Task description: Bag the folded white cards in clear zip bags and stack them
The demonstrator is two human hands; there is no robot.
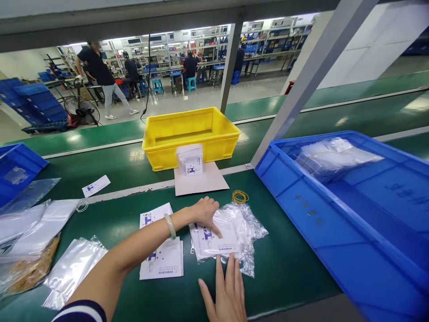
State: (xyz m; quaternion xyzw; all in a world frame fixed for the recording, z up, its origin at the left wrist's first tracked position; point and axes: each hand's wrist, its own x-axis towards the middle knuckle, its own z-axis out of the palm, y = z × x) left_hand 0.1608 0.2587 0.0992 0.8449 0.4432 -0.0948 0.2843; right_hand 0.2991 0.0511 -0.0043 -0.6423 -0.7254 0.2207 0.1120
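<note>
In the middle of the green work surface lies a pile of bagged printed leaflets [228,239], white with purple print, in clear plastic bags. My left hand [203,214], with a pale bangle at the wrist, reaches across and grips the pile's far left part, thumb on top and fingers bent over the far side. At the near edge, my right hand [226,290] is open, its fingers stretched out and fingertips touching the bags. Two stacks of unbagged leaflets [164,264] sit to the left, partly covered by my left forearm.
Behind stand a yellow bin [191,150] and a leaflet stack [190,161] on cardboard [201,183]. Rubber bands [240,197] lie beyond the pile. A large blue bin [301,214] borders the right. Clear bags [75,264] lie left. A slanted post [301,89] rises behind.
</note>
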